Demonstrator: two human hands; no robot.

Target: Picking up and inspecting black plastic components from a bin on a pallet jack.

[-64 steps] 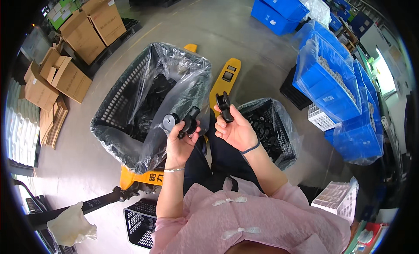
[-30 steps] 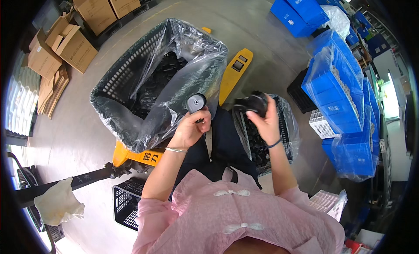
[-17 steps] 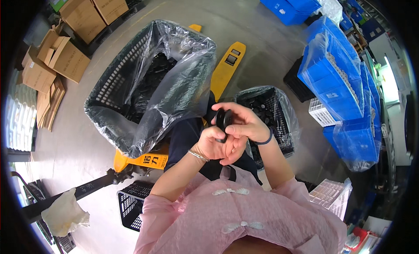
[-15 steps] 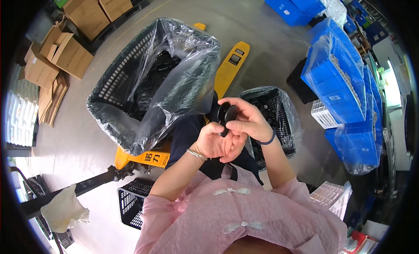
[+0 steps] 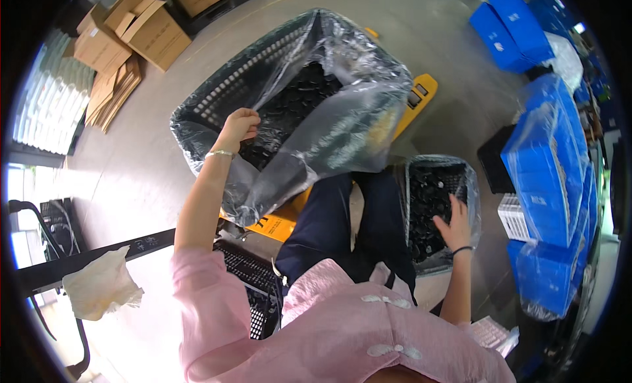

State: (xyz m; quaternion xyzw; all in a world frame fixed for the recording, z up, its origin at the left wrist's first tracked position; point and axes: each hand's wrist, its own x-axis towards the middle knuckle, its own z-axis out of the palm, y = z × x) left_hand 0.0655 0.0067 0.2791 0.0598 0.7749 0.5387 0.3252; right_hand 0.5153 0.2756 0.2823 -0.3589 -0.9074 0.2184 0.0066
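Note:
My left hand [image 5: 239, 128] reaches over the large black crate [image 5: 224, 87], which is lined with clear plastic [image 5: 355, 113]. Its fingers are drawn together beside a fold of the liner, and whatever they hold is hidden. Many small, dark, rounded parts [image 5: 304, 97] fill the bottom of this crate. To the right, my right hand [image 5: 455, 226] hovers above a smaller lined crate [image 5: 454, 179]. Its fingers are spread and nothing shows between them. More black rounded parts [image 5: 424, 212] lie in that crate, some of them glossy.
The large crate sits over a yellow pallet jack [image 5: 421, 97]. Blue plastic bins [image 5: 540, 179] are stacked on the right. Cardboard boxes [image 5: 155, 37] stand at the far left. A black bar with a pale cloth [image 5: 102, 284] lies lower left, near another black crate [image 5: 260, 314].
My hands have parted from the middle, where they held black round parts. The left moved up-left over the large crate, the right moved right to the small crate. The view has shifted.

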